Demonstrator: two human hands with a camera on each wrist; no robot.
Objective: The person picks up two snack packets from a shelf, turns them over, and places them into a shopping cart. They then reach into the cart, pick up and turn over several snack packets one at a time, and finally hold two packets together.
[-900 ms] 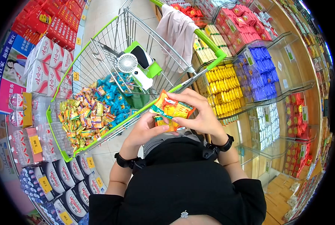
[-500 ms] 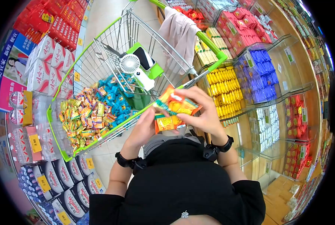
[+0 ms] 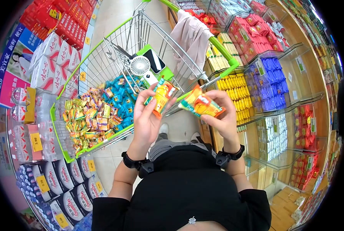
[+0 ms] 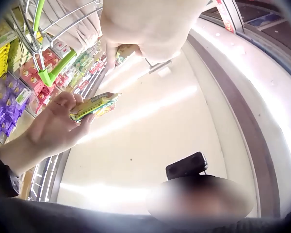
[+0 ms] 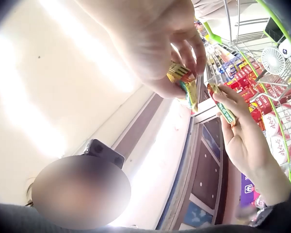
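Observation:
My left hand (image 3: 146,123) pinches a small orange-and-yellow snack packet (image 3: 163,97) between thumb and fingers, close over the cart's near rim. A similar packet (image 3: 202,104), orange with a green edge, sits between the thumb and fingers of my right hand (image 3: 226,117). The two packets are apart, with a gap between them, in front of my waist. In the right wrist view the packet (image 5: 224,106) of the left hand stands on edge. The left wrist view shows the other packet (image 4: 94,107) nearly side-on.
A green-rimmed shopping cart (image 3: 99,146) contains heaps of yellow-orange packets (image 3: 89,115) and blue packets (image 3: 120,101). A white handheld fan (image 3: 140,66) and a phone (image 3: 153,61) lie near its handle, where a pale cloth (image 3: 191,38) hangs. Shelves of yellow packets (image 3: 233,92) stand right; drink packs (image 3: 70,192) stand left.
The two packets, earlier held together, are now apart, one in each hand. My left hand has risen toward the cart; my right hand has shifted slightly right.

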